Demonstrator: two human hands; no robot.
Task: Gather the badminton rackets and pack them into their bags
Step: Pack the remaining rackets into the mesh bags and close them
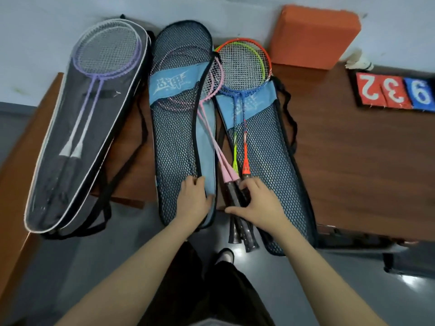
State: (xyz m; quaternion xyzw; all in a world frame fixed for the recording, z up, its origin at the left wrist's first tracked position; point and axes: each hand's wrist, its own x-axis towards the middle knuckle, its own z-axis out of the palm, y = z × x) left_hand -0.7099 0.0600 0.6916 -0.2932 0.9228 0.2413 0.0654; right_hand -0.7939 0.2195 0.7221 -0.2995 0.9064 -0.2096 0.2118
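Observation:
Two pink rackets (213,140) lie with their heads partly inside the middle blue mesh bag (179,128). My left hand (193,198) pinches the black edge of that bag's opening near its lower end. My right hand (255,203) grips the dark handles of the pink rackets. An orange and a green racket (243,64) lie on top of a second blue mesh bag (270,161) at the right. At the left, two purple rackets (106,52) sit inside a clear-fronted black bag (80,128).
Everything rests on a brown table (353,149) whose front edge the bags overhang. An orange block (313,36) stands at the back, a shuttlecock (357,61) and flip score numbers (395,91) at the right. My legs and a shoe show below.

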